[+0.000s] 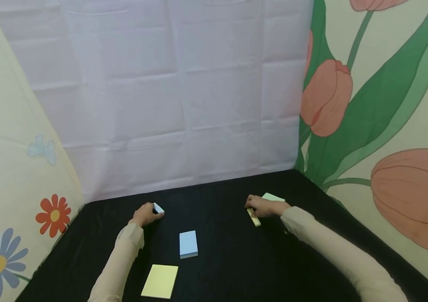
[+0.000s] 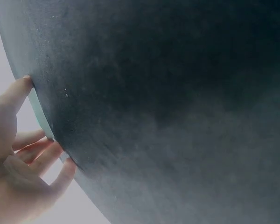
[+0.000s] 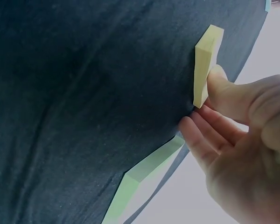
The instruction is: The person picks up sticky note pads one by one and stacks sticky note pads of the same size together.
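At the back left of the black table, my left hand (image 1: pixel 146 214) grips a pale blue sticky note pad (image 1: pixel 158 208). In the left wrist view, thumb and fingers lie at opposite ends of this pad (image 2: pixel 40 114), and most of it is hidden. Farther right, my right hand (image 1: pixel 264 206) pinches a small, narrow yellow sticky note pad (image 1: pixel 254 218). The right wrist view shows the thumb on the face of that pad (image 3: pixel 203 70), with the fingers partly behind it. A light green pad (image 1: pixel 274 196) lies just behind the right hand, seemingly apart from the fingers.
A light blue pad (image 1: pixel 188 243) stands as a thick block near the middle of the black-covered table (image 1: pixel 221 251). Nearer the front lies a larger, flat yellow pad (image 1: pixel 159 281). A white cloth (image 1: pixel 183 92) hangs behind the table, with flowered cloths (image 1: pixel 398 126) at the sides.
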Action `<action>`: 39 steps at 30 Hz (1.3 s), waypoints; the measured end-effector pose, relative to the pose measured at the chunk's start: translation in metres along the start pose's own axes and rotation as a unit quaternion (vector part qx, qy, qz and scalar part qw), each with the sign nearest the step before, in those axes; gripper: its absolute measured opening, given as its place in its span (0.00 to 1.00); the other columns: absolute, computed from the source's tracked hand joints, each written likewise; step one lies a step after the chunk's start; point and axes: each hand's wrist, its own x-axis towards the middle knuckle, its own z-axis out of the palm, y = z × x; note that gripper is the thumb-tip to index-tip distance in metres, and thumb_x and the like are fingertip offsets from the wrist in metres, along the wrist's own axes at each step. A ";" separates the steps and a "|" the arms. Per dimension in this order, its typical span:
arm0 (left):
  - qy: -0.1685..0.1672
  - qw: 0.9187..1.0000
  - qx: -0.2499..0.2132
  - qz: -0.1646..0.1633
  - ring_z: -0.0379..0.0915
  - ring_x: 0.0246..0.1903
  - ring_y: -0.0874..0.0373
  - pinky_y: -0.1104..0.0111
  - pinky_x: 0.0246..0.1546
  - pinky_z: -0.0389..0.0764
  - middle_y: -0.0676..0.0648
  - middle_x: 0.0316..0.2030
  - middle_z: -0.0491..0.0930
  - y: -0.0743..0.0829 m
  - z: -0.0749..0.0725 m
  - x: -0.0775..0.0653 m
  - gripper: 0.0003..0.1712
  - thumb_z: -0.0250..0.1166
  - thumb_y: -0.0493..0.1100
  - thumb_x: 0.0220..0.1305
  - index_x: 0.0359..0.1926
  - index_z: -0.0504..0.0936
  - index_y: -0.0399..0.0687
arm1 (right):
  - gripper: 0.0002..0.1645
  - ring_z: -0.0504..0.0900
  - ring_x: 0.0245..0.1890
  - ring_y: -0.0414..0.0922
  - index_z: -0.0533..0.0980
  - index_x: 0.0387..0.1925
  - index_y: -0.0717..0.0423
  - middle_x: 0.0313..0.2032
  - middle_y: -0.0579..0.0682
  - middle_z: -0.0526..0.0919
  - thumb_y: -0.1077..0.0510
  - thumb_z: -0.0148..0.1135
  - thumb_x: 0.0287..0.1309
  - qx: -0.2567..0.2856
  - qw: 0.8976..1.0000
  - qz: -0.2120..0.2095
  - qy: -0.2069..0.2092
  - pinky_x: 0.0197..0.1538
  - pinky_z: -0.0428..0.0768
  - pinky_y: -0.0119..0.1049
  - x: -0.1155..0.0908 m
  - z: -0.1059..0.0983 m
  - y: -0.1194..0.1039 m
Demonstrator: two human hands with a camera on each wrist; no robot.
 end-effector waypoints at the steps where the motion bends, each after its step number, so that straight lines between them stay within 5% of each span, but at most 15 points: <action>1: -0.001 1.000 0.000 0.000 0.65 0.29 0.52 0.55 0.36 0.67 0.45 0.30 0.71 0.000 -0.001 0.000 0.22 0.63 0.52 0.53 0.37 0.74 0.36 | 0.18 0.69 0.45 0.53 0.70 0.47 0.69 0.44 0.57 0.67 0.66 0.56 0.54 -0.004 1.000 -0.001 0.002 0.45 0.69 0.43 0.000 -0.001 0.000; 17: -0.001 1.000 0.003 -0.003 0.66 0.29 0.51 0.57 0.36 0.68 0.44 0.32 0.72 0.002 -0.004 -0.001 0.25 0.63 0.52 0.53 0.41 0.73 0.34 | 0.15 0.68 0.35 0.45 0.72 0.39 0.62 0.35 0.49 0.68 0.63 0.62 0.48 -0.036 0.999 -0.005 0.026 0.39 0.69 0.39 0.004 0.001 0.000; 24: 0.000 1.000 0.001 0.010 0.66 0.28 0.51 0.57 0.33 0.68 0.43 0.31 0.72 0.003 -0.005 -0.004 0.30 0.63 0.59 0.51 0.38 0.73 0.33 | 0.16 0.69 0.33 0.44 0.71 0.39 0.62 0.33 0.49 0.70 0.63 0.64 0.47 -0.022 0.999 0.004 0.029 0.37 0.70 0.38 0.002 -0.002 0.001; 30: 0.003 1.000 0.002 0.004 0.66 0.29 0.52 0.56 0.36 0.68 0.43 0.32 0.72 0.001 -0.001 -0.001 0.25 0.63 0.53 0.53 0.40 0.73 0.34 | 0.17 0.70 0.32 0.42 0.71 0.40 0.63 0.34 0.49 0.72 0.61 0.64 0.48 -0.005 0.999 0.009 0.030 0.35 0.70 0.38 -0.001 -0.002 0.003; 39: 0.002 1.000 0.010 0.007 0.65 0.28 0.52 0.56 0.35 0.68 0.44 0.30 0.71 0.001 0.000 -0.001 0.24 0.63 0.53 0.52 0.38 0.74 0.35 | 0.15 0.72 0.32 0.43 0.75 0.41 0.65 0.34 0.53 0.74 0.61 0.60 0.52 0.000 0.998 -0.032 0.061 0.34 0.71 0.36 -0.007 -0.004 0.008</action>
